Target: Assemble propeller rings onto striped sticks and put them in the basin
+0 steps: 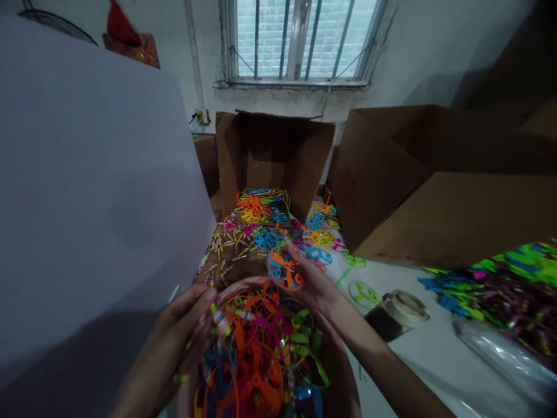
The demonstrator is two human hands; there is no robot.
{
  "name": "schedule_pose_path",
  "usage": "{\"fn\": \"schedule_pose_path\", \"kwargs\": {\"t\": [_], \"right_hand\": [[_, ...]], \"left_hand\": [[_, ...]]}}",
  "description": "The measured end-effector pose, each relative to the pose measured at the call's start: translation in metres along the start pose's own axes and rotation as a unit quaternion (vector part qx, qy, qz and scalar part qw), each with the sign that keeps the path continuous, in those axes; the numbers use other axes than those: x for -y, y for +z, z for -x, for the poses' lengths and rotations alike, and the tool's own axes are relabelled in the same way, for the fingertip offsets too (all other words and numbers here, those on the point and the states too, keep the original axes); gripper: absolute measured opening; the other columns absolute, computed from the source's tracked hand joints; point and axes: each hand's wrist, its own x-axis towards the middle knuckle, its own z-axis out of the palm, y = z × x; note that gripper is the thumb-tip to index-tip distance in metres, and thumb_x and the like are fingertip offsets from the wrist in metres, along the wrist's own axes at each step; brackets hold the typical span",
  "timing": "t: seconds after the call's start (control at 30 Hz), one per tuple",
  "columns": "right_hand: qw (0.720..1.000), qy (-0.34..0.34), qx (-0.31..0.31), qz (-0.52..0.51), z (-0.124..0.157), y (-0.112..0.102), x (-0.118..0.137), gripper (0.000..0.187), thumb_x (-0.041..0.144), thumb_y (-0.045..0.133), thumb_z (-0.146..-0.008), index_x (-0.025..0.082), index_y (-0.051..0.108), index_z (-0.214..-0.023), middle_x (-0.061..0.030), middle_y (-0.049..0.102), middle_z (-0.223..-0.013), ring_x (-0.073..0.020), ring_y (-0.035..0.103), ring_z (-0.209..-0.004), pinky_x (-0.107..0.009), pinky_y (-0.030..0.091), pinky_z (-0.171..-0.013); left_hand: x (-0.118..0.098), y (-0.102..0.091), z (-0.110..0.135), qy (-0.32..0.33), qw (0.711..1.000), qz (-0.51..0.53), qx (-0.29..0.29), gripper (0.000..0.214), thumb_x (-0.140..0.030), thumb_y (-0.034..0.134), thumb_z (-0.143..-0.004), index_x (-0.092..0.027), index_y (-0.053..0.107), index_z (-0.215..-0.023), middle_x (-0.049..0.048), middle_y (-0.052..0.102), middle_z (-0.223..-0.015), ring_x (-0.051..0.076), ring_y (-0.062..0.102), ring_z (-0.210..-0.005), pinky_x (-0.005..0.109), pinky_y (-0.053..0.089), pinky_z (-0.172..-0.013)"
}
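My left hand (185,328) is closed at the left rim of a pink tub (348,377), its fingers around small striped plastic sticks (221,319) in yellow, pink and white. My right hand (311,278) reaches over the tub's far rim and grips an orange ringed propeller (285,268) by its right edge. Below both hands, the tub holds a jumble of orange, green, pink and blue ringed propellers (265,380), mixed with striped sticks. Part of what my left hand holds is hidden by its fingers.
Many striped sticks (226,244) and blue propellers (267,238) lie beyond the tub. An open cardboard box (317,145) stands behind them, a larger carton (378,186) at right. A tape roll (404,307) lies near clear plastic wrap (505,354). A pale panel (96,174) blocks the left.
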Motion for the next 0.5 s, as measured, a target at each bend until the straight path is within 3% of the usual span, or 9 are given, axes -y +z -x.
{"fn": "schedule_pose_path", "kwargs": {"t": [0.1,0.17,0.3,0.4,0.5], "right_hand": [[0.998,0.065,0.012,-0.022,0.028,0.018,-0.004,0.030,0.032,0.089,-0.069,0.018,0.071,-0.089,-0.0015,0.077,-0.083,-0.0164,0.074,-0.068,-0.027,0.061,-0.067],[0.997,0.081,0.000,-0.014,0.042,0.026,-0.006,0.030,0.026,0.092,-0.064,0.017,0.072,-0.085,-0.0010,0.077,-0.078,-0.0150,0.073,-0.064,-0.025,0.061,-0.066],[0.997,0.069,-0.016,0.025,0.062,0.034,-0.005,0.033,0.029,0.093,-0.062,0.017,0.076,-0.088,-0.0012,0.076,-0.074,-0.0158,0.072,-0.064,-0.023,0.060,-0.061],[0.997,0.061,-0.015,0.046,0.071,0.036,-0.004,0.030,0.028,0.093,-0.062,0.019,0.077,-0.086,0.0000,0.075,-0.072,-0.0159,0.072,-0.065,-0.022,0.059,-0.059],[0.997,0.057,-0.005,0.049,0.076,0.035,-0.005,0.027,0.027,0.091,-0.067,0.021,0.079,-0.090,-0.0003,0.077,-0.075,-0.0146,0.071,-0.063,-0.023,0.060,-0.061]], "left_hand": [[-0.007,0.021,-0.009,0.076,0.994,-0.037,0.070,0.035,-0.045,0.082,-0.077,-0.019,0.059,-0.079,-0.0094,0.058,-0.059,-0.001,0.033,-0.032,0.011,0.028,-0.034],[-0.010,0.029,-0.011,0.109,0.988,-0.063,0.085,0.030,-0.043,0.078,-0.081,-0.020,0.060,-0.086,-0.0084,0.062,-0.066,-0.001,0.029,-0.031,0.014,0.022,-0.033],[-0.011,0.032,-0.005,0.145,0.971,-0.157,0.109,0.028,-0.042,0.072,-0.086,-0.022,0.072,-0.106,-0.0015,0.069,-0.073,0.009,0.056,-0.049,0.018,0.039,-0.044],[-0.011,0.030,0.001,0.161,0.955,-0.200,0.150,0.020,-0.039,0.068,-0.089,-0.023,0.078,-0.097,0.0033,0.076,-0.085,0.017,0.068,-0.076,0.024,0.052,-0.065],[-0.011,0.028,0.004,0.173,0.947,-0.212,0.172,0.015,-0.035,0.069,-0.089,-0.025,0.079,-0.095,0.0039,0.078,-0.106,0.018,0.069,-0.088,0.026,0.053,-0.076]]}}
